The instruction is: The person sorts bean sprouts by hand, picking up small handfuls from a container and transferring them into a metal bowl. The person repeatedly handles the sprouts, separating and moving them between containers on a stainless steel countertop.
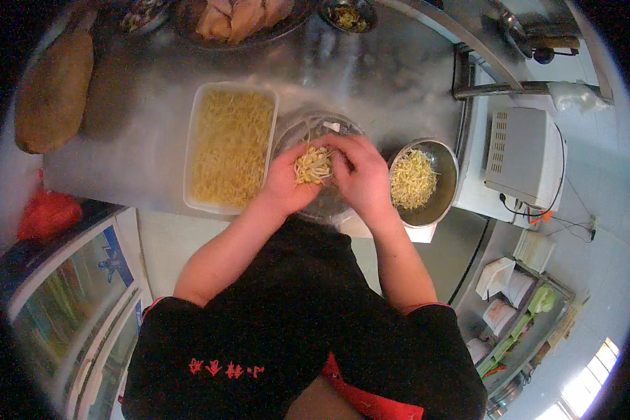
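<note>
My left hand [290,181] cups a small bunch of soybean sprouts [314,166], their yellow heads and white stems showing. At the bunch's right side, the bent fingers of my right hand [361,173] touch or nearly touch it; whether they pinch a sprout is hidden. Both hands are above a round, clear-looking container [315,206], partly covered by them. To the left stands a rectangular white plastic tub [187,157] full of sprouts. On the right, a steel bowl [446,194] holds a heap of sprouts.
Along the far side are a large pan [273,35] with pale pieces of food and a small bowl [374,21]. A long brown object [58,94] lies at left. A glass-door refrigerator [79,294] is lower left. A white appliance [517,155] stands right, beside a metal frame [530,89].
</note>
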Demonstrator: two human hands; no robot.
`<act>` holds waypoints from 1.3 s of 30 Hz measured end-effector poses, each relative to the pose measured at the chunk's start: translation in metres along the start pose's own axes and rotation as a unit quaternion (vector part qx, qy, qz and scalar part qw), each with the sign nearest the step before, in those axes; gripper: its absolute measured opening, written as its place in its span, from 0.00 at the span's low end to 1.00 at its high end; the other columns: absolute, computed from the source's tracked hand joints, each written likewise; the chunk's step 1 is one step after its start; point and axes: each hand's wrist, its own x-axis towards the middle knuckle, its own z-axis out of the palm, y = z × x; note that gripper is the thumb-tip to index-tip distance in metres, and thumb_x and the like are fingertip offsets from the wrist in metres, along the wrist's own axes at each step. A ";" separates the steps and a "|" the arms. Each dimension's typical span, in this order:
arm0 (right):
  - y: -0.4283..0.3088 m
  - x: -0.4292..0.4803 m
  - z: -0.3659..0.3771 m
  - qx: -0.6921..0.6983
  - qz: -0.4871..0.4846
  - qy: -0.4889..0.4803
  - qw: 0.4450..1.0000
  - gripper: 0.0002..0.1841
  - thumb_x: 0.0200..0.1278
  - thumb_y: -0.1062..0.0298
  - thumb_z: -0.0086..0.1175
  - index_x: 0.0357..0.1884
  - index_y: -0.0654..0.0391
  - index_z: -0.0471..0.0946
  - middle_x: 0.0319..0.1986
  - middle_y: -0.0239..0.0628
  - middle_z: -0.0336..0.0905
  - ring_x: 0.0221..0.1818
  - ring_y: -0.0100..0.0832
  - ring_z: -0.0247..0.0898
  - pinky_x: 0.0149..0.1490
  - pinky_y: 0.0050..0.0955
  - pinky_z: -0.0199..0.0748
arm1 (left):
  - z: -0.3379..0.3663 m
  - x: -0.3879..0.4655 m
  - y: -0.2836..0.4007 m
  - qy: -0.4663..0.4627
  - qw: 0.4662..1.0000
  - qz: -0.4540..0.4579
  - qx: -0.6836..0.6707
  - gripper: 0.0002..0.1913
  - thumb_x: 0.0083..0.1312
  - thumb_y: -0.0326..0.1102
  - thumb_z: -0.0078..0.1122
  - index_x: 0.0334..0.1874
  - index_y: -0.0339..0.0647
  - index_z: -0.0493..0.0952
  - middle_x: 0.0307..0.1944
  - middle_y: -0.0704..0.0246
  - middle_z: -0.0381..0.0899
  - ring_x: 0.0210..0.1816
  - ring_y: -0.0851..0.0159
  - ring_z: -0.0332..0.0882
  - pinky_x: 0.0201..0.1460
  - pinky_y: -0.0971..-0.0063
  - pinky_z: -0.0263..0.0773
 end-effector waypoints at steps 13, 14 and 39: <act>0.000 -0.011 0.003 -0.095 -0.072 -0.038 0.992 0.13 0.58 0.67 0.64 0.45 0.53 0.85 0.45 0.42 0.82 0.46 0.48 0.80 0.51 0.44 0.79 | 0.022 0.004 -0.005 0.205 0.968 0.026 0.142 0.20 0.76 0.38 0.45 0.64 0.33 0.76 0.61 0.59 0.80 0.62 0.60 0.77 0.68 0.63 0.71; 0.000 -0.012 0.002 -0.068 -0.035 -0.038 0.996 0.12 0.59 0.67 0.64 0.45 0.54 0.86 0.44 0.42 0.83 0.45 0.47 0.81 0.50 0.43 0.80 | 0.020 0.003 -0.005 0.204 0.967 0.027 0.149 0.20 0.76 0.38 0.45 0.63 0.34 0.76 0.60 0.59 0.80 0.61 0.60 0.78 0.66 0.63 0.72; 0.017 -0.022 0.013 0.260 0.292 0.044 0.919 0.09 0.66 0.68 0.62 0.43 0.62 0.84 0.29 0.35 0.87 0.30 0.21 0.81 0.36 0.24 0.79 | 0.036 0.010 -0.014 0.267 0.893 0.017 0.361 0.08 0.74 0.33 0.58 0.50 0.37 0.77 0.43 0.67 0.82 0.42 0.65 0.82 0.45 0.68 0.79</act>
